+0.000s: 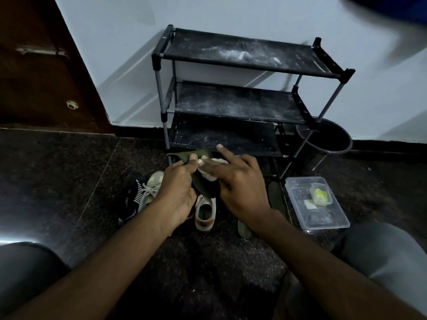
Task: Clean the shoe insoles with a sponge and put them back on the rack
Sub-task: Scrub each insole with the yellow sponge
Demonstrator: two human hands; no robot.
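Insole (204, 187), dark green, held up off the floor, just on the near side of the lowest shelf (221, 135) of the rack (231, 105) and above the shoes. Gripped along its left edge by the left hand (178, 190), fingers curled round it, thumb pinching on top. Far tip sticking out to the left past the thumb. Sponge (208, 174), white, lying on the upper face of the insole, between the two hands. Pressed down by the right hand (242, 181), fingers laid nearly straight across it, index finger lifted and pointing toward the rack; not closed round anything, as far as can be seen.

Below the hands, on the dark speckled floor (57, 169): black shoe (131, 195) with white stripes farthest left, beige shoe (151, 188) with laces touching it on the right, white shoe (205, 214) with a brown-stained heel nearer and further right, partly under the left wrist. Second insole (276, 197), same green, flat on the floor to the right, partly hidden by the right forearm, just beside a clear box (298, 192). Inside the box, a small yellow-green piece, too blurred to name.

Rack black, three shelves, all streaked with white dust, standing against the pale wall (231, 15). Dark round bucket (346, 146) behind its right legs; touching the frame or not, hard to tell. Brown door (39, 65) at far left. Grey-clad knees (388, 255) at the near left and right corners.
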